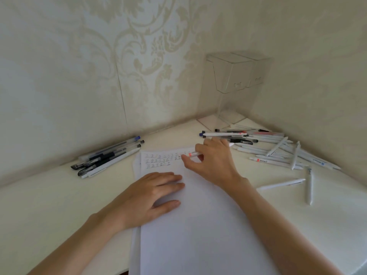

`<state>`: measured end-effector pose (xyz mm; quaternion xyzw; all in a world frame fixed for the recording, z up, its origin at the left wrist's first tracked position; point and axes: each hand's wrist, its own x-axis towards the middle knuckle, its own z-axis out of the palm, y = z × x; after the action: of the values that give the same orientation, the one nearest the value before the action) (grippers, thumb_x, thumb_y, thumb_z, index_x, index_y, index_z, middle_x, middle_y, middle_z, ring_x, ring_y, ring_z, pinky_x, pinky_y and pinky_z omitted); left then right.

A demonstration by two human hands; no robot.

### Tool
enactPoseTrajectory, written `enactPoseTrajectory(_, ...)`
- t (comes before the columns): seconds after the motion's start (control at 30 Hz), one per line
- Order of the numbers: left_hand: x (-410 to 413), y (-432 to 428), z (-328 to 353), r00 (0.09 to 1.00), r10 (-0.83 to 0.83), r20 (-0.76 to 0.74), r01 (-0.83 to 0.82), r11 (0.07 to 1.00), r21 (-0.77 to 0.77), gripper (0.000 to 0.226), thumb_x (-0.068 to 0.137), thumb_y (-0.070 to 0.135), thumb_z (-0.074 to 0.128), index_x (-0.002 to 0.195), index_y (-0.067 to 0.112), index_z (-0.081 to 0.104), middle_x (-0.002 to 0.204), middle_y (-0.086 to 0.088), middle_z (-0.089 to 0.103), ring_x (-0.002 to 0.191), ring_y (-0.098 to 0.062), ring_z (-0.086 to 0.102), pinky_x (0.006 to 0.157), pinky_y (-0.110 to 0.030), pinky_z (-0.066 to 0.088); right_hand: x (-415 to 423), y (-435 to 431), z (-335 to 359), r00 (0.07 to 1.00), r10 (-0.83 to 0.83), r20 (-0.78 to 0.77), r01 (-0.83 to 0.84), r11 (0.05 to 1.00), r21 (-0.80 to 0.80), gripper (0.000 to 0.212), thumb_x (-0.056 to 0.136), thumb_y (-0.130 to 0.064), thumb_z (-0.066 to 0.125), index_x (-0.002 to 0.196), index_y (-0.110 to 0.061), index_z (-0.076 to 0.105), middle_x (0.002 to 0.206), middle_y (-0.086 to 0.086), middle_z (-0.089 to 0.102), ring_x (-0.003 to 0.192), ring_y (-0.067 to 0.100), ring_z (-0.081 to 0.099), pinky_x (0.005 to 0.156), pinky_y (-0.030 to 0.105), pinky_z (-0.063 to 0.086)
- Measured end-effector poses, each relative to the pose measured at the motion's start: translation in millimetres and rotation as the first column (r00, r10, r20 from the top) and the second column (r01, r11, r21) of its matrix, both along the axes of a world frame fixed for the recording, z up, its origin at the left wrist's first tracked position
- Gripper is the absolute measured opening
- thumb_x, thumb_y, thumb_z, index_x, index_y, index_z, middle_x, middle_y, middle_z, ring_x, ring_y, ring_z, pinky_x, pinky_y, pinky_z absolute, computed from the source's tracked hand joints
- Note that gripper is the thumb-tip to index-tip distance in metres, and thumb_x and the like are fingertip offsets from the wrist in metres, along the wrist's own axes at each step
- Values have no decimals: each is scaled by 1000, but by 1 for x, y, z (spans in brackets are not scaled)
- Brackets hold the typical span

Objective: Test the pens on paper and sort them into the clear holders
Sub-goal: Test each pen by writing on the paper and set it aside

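A stack of white paper (198, 215) lies on the table, with rows of written marks (162, 160) at its far end. My left hand (151, 197) rests flat on the sheet, fingers straight. My right hand (212, 157) grips a white pen with a red band (193, 154), its tip near the marks. A pile of mostly white pens (278, 151) lies to the right. A smaller pile of dark and clear pens (107, 155) lies to the left. Two clear holders (238, 74) stand in the far corner on a clear stand.
Two loose white pens (282, 184) (309, 185) lie near the right side of the white table (49, 195). Patterned walls close in on the table at the back and the right, meeting in the corner behind the holders.
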<state>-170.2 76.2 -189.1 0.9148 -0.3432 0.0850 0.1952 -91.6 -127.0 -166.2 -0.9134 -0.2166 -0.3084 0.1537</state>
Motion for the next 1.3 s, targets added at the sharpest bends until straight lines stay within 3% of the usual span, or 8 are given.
enactPoseTrajectory(0.13, 1, 0, 1, 1000, -5, -7, 5, 1000, -1, 47, 93, 53, 37, 126, 27, 56, 134, 10, 50, 124, -3, 37, 102, -18, 25, 2, -2, -3, 1000, 31, 0, -31, 999, 24, 49, 74, -64, 54, 56, -21, 40, 54, -11, 36, 57, 15, 42, 66, 25, 21)
enactPoseTrajectory(0.23, -1, -1, 2, 999, 39, 8, -40, 999, 21, 49, 93, 56, 33, 124, 26, 57, 134, 9, 51, 123, -7, 40, 102, -21, 27, -3, 1, 12, 989, 128, -77, -109, 971, 212, 45, 80, -54, 58, 81, -9, 60, 57, -7, 45, 55, 17, 45, 55, 26, 31)
enactPoseTrajectory(0.37, -2, 0, 2, 993, 121, 6, -121, 992, 45, 51, 92, 58, 32, 125, 28, 56, 135, 9, 50, 125, -12, 43, 104, -22, 25, -13, 20, 31, 915, 310, -257, -58, 733, 678, 33, 91, -35, 35, 91, -13, 61, 69, -1, 59, 61, 12, 55, 62, 30, 44)
enactPoseTrajectory(0.5, -2, 0, 3, 991, 136, -8, -135, 988, 80, 56, 91, 61, 27, 129, 28, 52, 138, 8, 47, 128, -13, 40, 108, -25, 26, -5, 40, 36, 818, 401, -411, 63, 649, 758, 42, 97, -38, 42, 76, -9, 63, 55, 8, 62, 50, 11, 53, 54, 29, 41)
enactPoseTrajectory(0.67, 0, 0, 3, 989, 145, -35, -142, 987, 76, 63, 88, 66, 21, 135, 30, 45, 145, 8, 38, 135, -12, 30, 109, -21, 14, 3, 50, 13, 783, 370, -500, 131, 688, 714, 35, 85, -26, 67, 63, -13, 43, 44, 1, 53, 43, 6, 48, 53, 20, 40)
enactPoseTrajectory(0.8, 0, 0, 2, 988, 152, -31, -150, 986, 77, 60, 90, 64, 23, 132, 29, 49, 142, 6, 43, 132, -13, 35, 107, -22, 16, 6, 50, 2, 785, 306, -538, 175, 724, 667, 27, 78, -6, 57, 62, -10, 36, 48, 10, 43, 37, 8, 38, 45, 22, 32)
enactPoseTrajectory(1.0, -1, 0, 4, 986, 161, -44, -158, 985, 72, 58, 88, 62, 27, 132, 30, 50, 142, 6, 43, 131, -13, 34, 107, -21, 16, 6, 52, 1, 786, 303, -538, 140, 762, 633, 24, 79, -7, 58, 66, -3, 38, 54, 15, 43, 36, 5, 41, 44, 22, 32)
enactPoseTrajectory(1.3, -1, 0, 5, 985, 167, -40, -164, 984, 70, 57, 88, 60, 30, 130, 29, 51, 140, 6, 45, 129, -13, 36, 105, -22, 16, 6, 52, 0, 791, 290, -539, 140, 772, 621, 30, 76, -7, 56, 63, -7, 30, 55, 6, 33, 54, 16, 32, 49, 27, 27)
